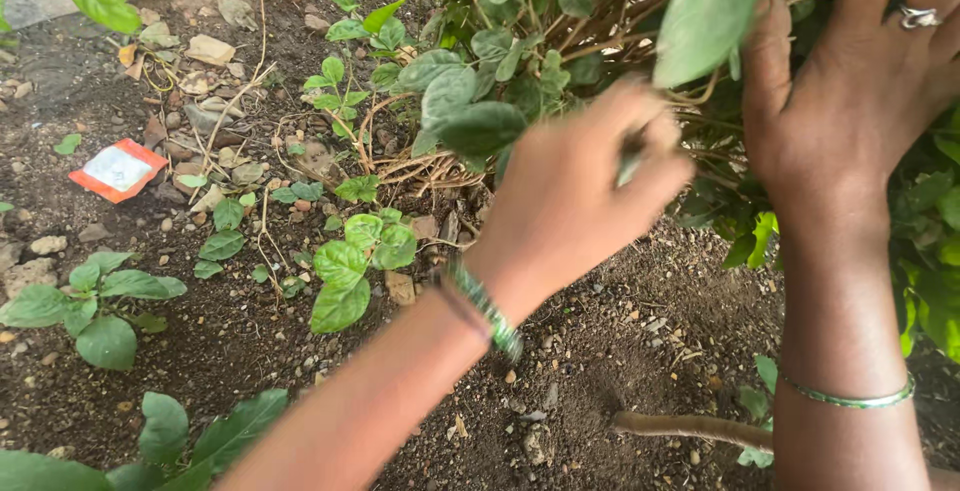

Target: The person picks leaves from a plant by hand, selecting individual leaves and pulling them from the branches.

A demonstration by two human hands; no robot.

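step: working into the leafy shrub [520, 41] at 12 o'clock | left hand [580, 191] curling shut, pinching a pale green stem, blurred | right hand [850, 101] spreading open, parting foliage at 2 o'clock | next: likely needing a steady pull

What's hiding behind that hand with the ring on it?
Behind the right hand you can see the bush, its green leaves and thin brown stems. Whatever sits right behind the palm is covered, so it cannot be seen.

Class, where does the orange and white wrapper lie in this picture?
In the head view the orange and white wrapper lies on the bare soil at the left, among small stones, well left of the left hand and the bush.
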